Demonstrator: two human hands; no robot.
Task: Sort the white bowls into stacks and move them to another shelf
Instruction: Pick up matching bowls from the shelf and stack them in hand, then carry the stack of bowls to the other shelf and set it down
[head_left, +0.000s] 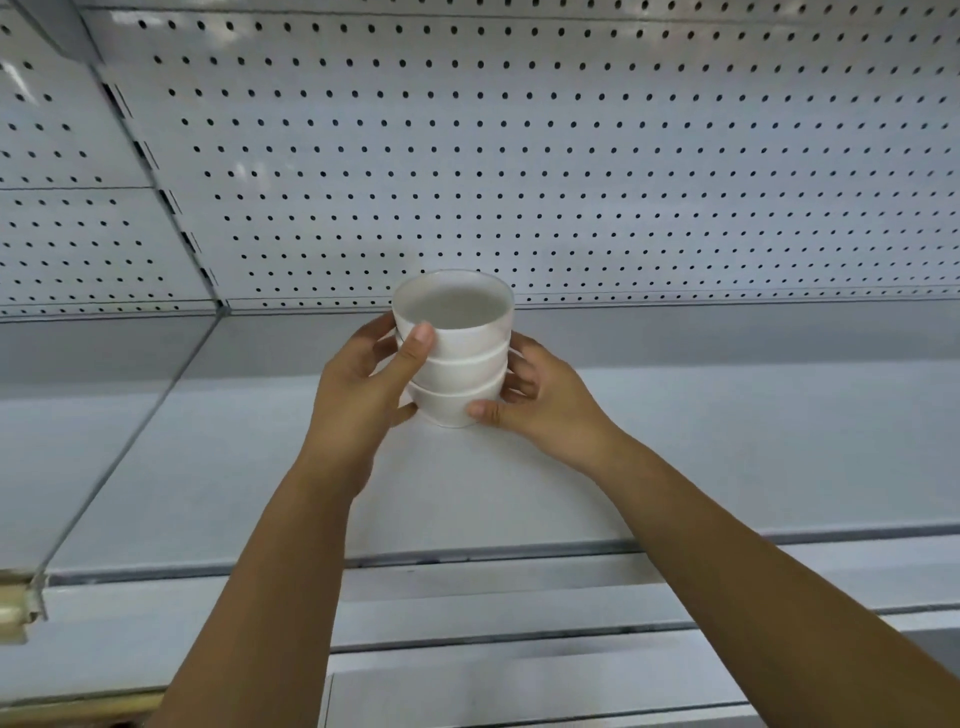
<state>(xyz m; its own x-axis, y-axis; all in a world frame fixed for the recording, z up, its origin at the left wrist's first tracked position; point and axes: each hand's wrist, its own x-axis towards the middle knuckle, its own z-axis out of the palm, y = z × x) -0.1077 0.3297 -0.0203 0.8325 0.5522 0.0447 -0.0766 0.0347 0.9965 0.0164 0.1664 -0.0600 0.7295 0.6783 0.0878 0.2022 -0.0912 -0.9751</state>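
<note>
At mid-shelf (727, 441), before the pegboard (519, 156), a three-bowl stack (457, 358) sits upright between both hands: the left hand (358, 389) has fingers curled round its side, the right hand (545, 410) has fingers gripping the lowest bowl.

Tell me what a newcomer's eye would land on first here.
First, the stack of three white bowls in the middle, gripped from either side by the left hand and the right hand, down at the pale grey shelf. Behind it, the pegboard back panel, with its rows of dark holes, fills the upper half.
</note>
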